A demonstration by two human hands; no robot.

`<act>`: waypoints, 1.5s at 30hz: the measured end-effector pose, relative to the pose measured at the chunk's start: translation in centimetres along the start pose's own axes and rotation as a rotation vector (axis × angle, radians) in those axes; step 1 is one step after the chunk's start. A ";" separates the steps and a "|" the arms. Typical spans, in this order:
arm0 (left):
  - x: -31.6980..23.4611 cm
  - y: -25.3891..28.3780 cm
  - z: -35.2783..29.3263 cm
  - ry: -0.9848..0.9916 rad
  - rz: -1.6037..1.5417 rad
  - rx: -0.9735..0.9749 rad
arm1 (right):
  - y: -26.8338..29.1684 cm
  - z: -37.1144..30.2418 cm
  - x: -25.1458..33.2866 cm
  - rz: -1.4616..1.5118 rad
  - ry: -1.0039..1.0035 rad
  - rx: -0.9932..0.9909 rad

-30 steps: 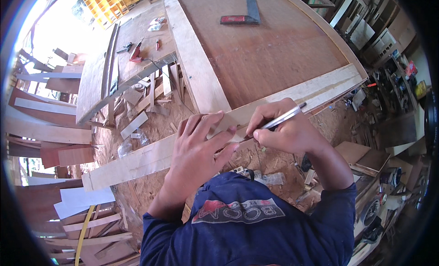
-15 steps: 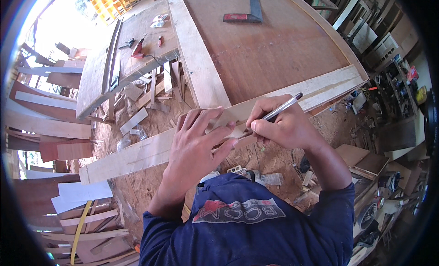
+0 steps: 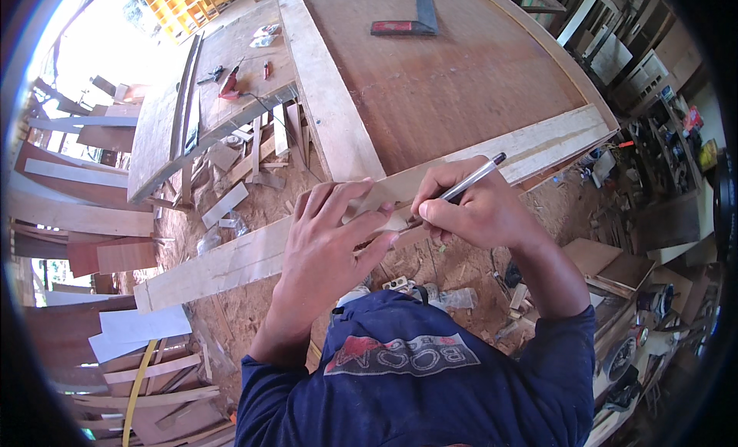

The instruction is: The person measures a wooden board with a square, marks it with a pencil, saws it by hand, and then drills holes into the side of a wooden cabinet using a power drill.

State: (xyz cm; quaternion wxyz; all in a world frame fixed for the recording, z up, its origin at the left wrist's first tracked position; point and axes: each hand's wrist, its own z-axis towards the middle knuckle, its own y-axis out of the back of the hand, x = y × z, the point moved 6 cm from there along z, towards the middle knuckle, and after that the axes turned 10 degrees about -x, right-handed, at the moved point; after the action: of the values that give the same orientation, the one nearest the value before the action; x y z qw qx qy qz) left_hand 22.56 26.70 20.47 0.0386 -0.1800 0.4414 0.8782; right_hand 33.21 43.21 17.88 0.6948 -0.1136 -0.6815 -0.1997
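Observation:
A long pale wooden board (image 3: 215, 256) slants across the near edge of a framed panel (image 3: 461, 86). Spread over it is my left hand (image 3: 327, 228), its fingers slightly bent and apart, thumb near the board's lower edge. A light wood surface shows between my hands; whether it is a separate piece, I cannot tell. My right hand (image 3: 469, 205) pinches a silver-and-black pen (image 3: 477, 176), its back end pointing up and right. The pen's tip is hidden behind the fingers, close to the wood.
A try square (image 3: 403, 27) with a red-and-black handle lies on the panel. On the workbench (image 3: 173, 132) at far left rest a red power tool (image 3: 229, 86) and small tools. Wood offcuts (image 3: 257, 151) and shavings litter the floor. Stacked boards (image 3: 81, 209) stand left; a yellow strip (image 3: 138, 385) hangs lower left.
The view has shifted very slightly. Both hands hold nearly the same pose over the board, and the pen's back end sits a touch higher and further left.

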 end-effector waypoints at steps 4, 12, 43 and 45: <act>0.1 0.0 0.0 0.002 -0.004 0.002 | 0.1 -0.2 0.2 -0.047 0.048 0.018; 0.3 0.2 -0.2 -0.016 -0.038 0.000 | 3.0 2.6 1.7 0.190 -0.067 -0.166; 7.3 -2.0 10.0 -0.704 -0.583 0.415 | -2.9 -5.7 13.7 -1.009 0.396 -0.670; 5.9 -3.9 12.1 -0.770 -0.677 0.478 | -6.0 -9.0 13.0 -1.100 0.348 -0.681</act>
State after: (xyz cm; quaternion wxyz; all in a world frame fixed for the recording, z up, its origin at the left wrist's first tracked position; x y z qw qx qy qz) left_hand 14.55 38.09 22.12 0.5162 0.0357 0.4997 0.6947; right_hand 38.62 32.34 29.66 0.5169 0.0709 -0.4171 -0.7441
